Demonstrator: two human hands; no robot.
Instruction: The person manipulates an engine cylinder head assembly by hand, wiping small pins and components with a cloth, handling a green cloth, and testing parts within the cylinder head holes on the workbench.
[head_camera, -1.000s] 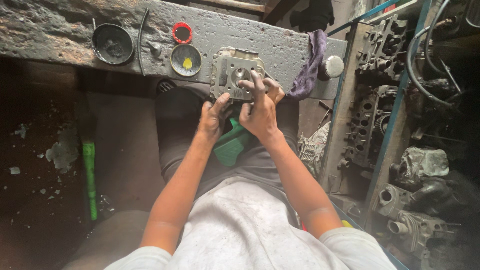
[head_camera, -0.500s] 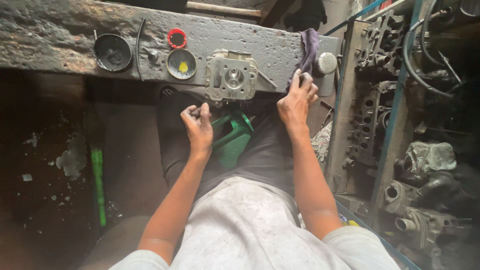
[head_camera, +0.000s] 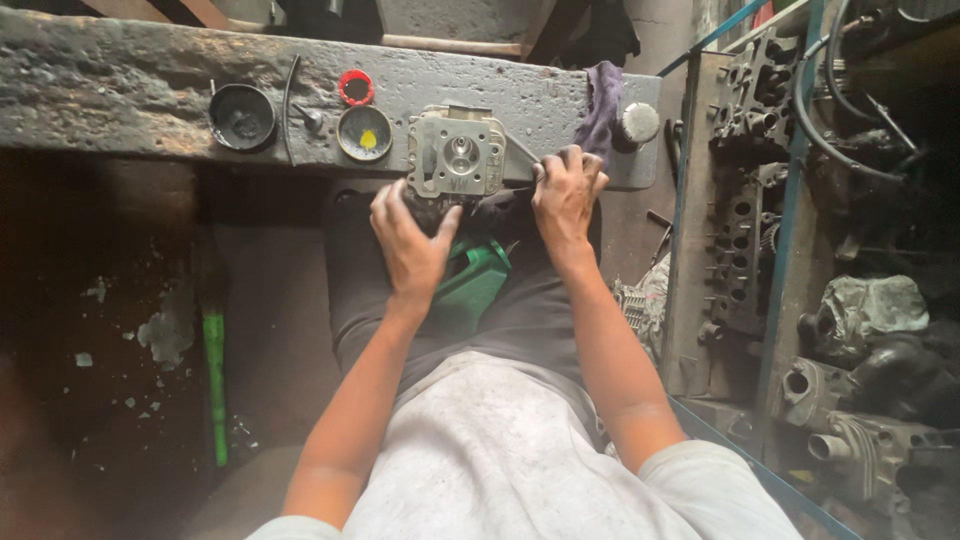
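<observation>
- The right hand (head_camera: 566, 190) is curled, its fingertips pinching a thin metal rod (head_camera: 524, 155) at the bench edge, just right of the cylinder head (head_camera: 456, 153).
- The left hand (head_camera: 410, 238) sits just below the cylinder head, fingers bent over something dark; what it grips cannot be told.
- The cylinder head lies on the grimy workbench (head_camera: 120, 90).
- Left of it is a round tin (head_camera: 364, 133); right of it hangs a purple rag (head_camera: 601, 105).
- A green container (head_camera: 475, 285) rests in the lap below.

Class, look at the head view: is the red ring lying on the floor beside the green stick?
No: the red ring lies on the grey workbench, above the round tin, far from the green stick.
</observation>
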